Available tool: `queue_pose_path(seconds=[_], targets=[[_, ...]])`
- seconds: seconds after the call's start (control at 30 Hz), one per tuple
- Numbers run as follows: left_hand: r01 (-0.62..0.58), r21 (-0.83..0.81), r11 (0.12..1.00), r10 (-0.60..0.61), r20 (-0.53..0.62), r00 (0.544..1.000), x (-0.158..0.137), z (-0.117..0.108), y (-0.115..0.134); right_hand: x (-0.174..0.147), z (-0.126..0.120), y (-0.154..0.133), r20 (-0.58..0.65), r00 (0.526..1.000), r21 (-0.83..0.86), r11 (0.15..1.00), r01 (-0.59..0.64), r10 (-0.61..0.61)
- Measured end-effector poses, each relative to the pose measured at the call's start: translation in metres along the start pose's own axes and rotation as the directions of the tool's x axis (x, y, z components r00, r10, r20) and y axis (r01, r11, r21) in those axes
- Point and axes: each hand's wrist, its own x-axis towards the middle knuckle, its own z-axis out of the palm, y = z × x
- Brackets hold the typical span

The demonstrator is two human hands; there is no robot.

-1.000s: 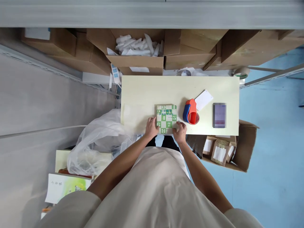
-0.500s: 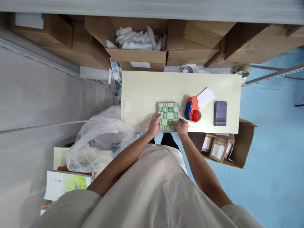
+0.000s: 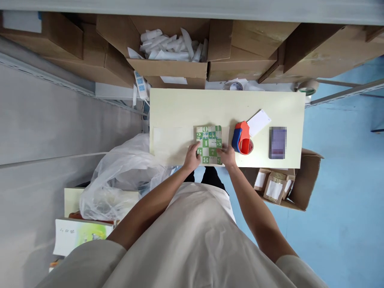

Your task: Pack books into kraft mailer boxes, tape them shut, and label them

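A book [image 3: 210, 140] with a green-and-white checked cover of numbers and blue Chinese characters is at the front middle of the pale table [image 3: 186, 106]. My left hand [image 3: 192, 157] grips its left edge, fingers along the side. At the right edge, my right hand [image 3: 227, 156] holds the book with the thumb on the cover; its other fingers are partly hidden. A thin pale sheet of paper [image 3: 171, 144] lies flat to the left, seeming to run beneath the book. Just right of my right hand stands a red and blue tape dispenser [image 3: 244, 138].
A white card [image 3: 259, 122] and a phone [image 3: 277, 143] lie to the right. Behind the table, an open carton [image 3: 168, 69] holds white rolled pieces. A box of small cartons [image 3: 312, 176] sits at lower right, a plastic bag [image 3: 105, 180] at lower left.
The book appears slightly raised and tilted between my hands. My right hand has shifted its hold a little up the right edge. The whole view has drifted slightly.
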Motion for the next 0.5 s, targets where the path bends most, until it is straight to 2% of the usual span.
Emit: queue_pose_path(seconds=[0.07,0.17,0.3,0.4,0.5], targets=[[-0.040,0.024,0.999,0.040,-0.012,0.999,0.016,0.000,0.005,0.007,-0.004,-0.010,-0.062,0.998,-0.030,0.999,0.012,-0.014],[-0.111,0.109,0.988,0.111,0.000,0.994,0.039,0.001,0.017,0.015,-0.014,-0.021,-0.160,0.986,-0.163,0.986,0.022,-0.048],[-0.105,0.181,0.978,0.104,0.011,0.994,0.045,0.006,0.034,0.016,-0.026,-0.030,-0.126,0.989,-0.225,0.973,0.044,-0.074],[-0.084,0.096,0.992,0.077,0.071,0.994,0.036,0.011,0.044,0.008,-0.035,-0.038,-0.116,0.991,-0.194,0.980,0.046,-0.070],[-0.057,-0.032,0.998,0.061,0.152,0.987,0.031,0.009,0.057,-0.001,-0.041,-0.050,-0.125,0.987,-0.236,0.969,0.068,-0.099]])
